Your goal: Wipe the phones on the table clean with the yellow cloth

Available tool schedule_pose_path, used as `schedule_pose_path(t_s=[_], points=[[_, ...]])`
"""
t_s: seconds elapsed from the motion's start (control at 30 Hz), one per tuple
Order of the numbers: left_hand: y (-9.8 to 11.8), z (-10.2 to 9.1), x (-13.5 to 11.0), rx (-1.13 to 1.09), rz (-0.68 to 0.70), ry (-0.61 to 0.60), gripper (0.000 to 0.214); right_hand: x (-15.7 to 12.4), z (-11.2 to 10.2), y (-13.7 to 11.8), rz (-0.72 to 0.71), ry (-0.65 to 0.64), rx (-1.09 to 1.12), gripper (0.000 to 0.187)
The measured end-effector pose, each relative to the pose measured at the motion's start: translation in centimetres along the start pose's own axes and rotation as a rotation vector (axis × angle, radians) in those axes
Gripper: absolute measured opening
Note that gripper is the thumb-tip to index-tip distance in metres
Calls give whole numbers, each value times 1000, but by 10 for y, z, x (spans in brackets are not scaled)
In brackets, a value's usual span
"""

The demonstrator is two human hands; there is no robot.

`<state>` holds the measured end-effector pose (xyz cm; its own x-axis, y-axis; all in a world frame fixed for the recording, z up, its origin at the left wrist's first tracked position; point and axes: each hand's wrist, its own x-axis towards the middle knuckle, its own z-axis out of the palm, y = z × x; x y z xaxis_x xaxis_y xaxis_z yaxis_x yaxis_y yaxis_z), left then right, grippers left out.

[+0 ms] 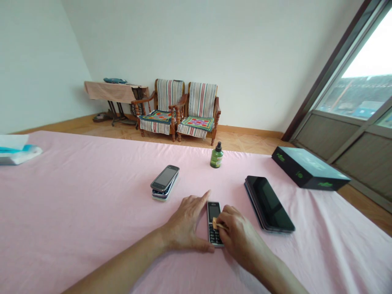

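Note:
A keypad mobile phone (213, 210) with a dark screen lies face up on the pink cloth, its long side running away from me. My left hand (187, 222) is spread along its left side, the thumb at the bottom corner and the forefinger by the top corner, bracing it. Over the phone's right edge, my right hand (234, 228) pinches a small tan piece (214, 223) with a thin stick-like part. That piece rests at the upper keypad, just below the screen. Its exact kind is partly hidden by the fingers.
Stacked phones (165, 179) lie to the left; stacked black tablets (269, 204) lie to the right. Farther back stand a green spray bottle (216, 158) and a black box (306, 169). A white-and-blue packet (18, 150) sits far left. Two wooden chairs (199, 102) stand beyond the pink cloth (92, 196).

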<state>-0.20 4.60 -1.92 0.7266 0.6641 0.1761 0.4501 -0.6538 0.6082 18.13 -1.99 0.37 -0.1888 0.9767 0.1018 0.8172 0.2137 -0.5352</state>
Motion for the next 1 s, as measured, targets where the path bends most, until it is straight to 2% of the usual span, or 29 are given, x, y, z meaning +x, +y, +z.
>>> schedule_pose_path(t_s=[0.2,0.4,0.57,0.8,1.0], points=[[-1,0,0,-22,0,-7,128,-3,-10,1,43,-38,-14,22],[-2,0,-1,-11,1,-16,129,-6,-11,14,72,15,-40,19],[-4,0,-1,-9,0,-20,129,-6,-17,24,44,96,109,17],[-3,1,-1,-16,5,-12,127,-6,-7,20,-41,32,255,22],[-4,0,0,-10,8,-15,127,-5,-12,21,-86,-52,225,26]])
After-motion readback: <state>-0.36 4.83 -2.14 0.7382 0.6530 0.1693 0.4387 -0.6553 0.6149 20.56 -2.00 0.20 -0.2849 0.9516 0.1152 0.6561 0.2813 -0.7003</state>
